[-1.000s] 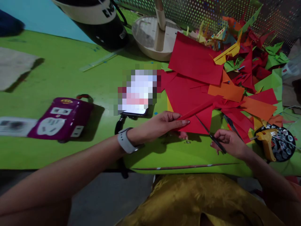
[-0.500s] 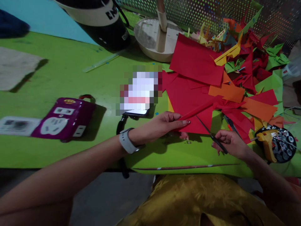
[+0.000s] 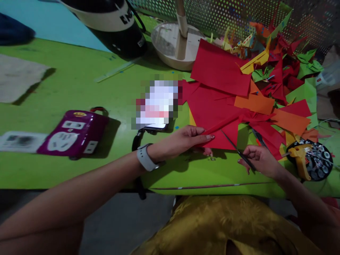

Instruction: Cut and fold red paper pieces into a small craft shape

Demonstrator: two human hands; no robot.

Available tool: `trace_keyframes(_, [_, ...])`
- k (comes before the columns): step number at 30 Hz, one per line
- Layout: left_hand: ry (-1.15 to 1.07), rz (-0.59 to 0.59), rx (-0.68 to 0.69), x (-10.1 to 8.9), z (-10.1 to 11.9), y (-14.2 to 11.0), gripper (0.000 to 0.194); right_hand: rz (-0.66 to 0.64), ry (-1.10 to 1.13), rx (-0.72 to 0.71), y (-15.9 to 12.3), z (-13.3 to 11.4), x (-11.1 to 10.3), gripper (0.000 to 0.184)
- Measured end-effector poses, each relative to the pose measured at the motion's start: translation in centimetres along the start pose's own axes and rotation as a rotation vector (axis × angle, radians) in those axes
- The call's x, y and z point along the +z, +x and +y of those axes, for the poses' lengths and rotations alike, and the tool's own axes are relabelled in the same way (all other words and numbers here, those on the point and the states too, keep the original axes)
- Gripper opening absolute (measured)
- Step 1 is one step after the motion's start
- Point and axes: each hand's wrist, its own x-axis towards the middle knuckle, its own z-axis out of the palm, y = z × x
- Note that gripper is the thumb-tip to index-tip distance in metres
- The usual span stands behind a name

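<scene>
My left hand [image 3: 183, 141] pinches the near corner of a red paper sheet [image 3: 212, 113] that lies on the green table [image 3: 79, 88], thumb on top and fingers under the edge. A white watch sits on that wrist. My right hand [image 3: 259, 161] is closed around a thin dark tool [image 3: 235, 147], likely scissors, whose tip points up-left onto the same red sheet. The two hands are about a hand's width apart near the table's front edge.
Red, orange and green paper scraps and folded pieces [image 3: 278, 71] pile up at the right. A yellow glue gun [image 3: 300, 157] rests on a dark round dish. A phone [image 3: 156, 106], a purple power strip [image 3: 71, 132], a white lamp base [image 3: 175, 44] and a black helmet [image 3: 111, 21] stand further back.
Almost nothing differs; the view shifts slightly and both hands keep their hold on the red sheet and the thin tool.
</scene>
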Motion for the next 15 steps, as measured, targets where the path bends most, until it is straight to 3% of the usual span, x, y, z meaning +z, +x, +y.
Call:
trace_keyframes(7, [0.0, 0.01, 0.024, -0.3, 0.6, -0.1, 0.036, 0.018, -0.18, 0.036, -1.2, -0.1, -2.3, 0.059])
trace_keyframes(9, [-0.013, -0.004, 0.037, -0.3, 0.7, -0.1, 0.035, 0.149, -0.345, -0.04, -1.9, 0.1, -3.4, 0.056])
trace_keyframes(13, [0.034, -0.026, 0.076, -0.2, 0.6, -0.1, 0.037, 0.479, -0.957, -0.233, -2.9, 0.0, -4.7, 0.034])
trace_keyframes(15, [0.033, 0.023, 0.075, -0.1, 0.6, -0.2, 0.032, 0.577, -1.212, -0.233, -3.0, -0.5, -4.6, 0.025])
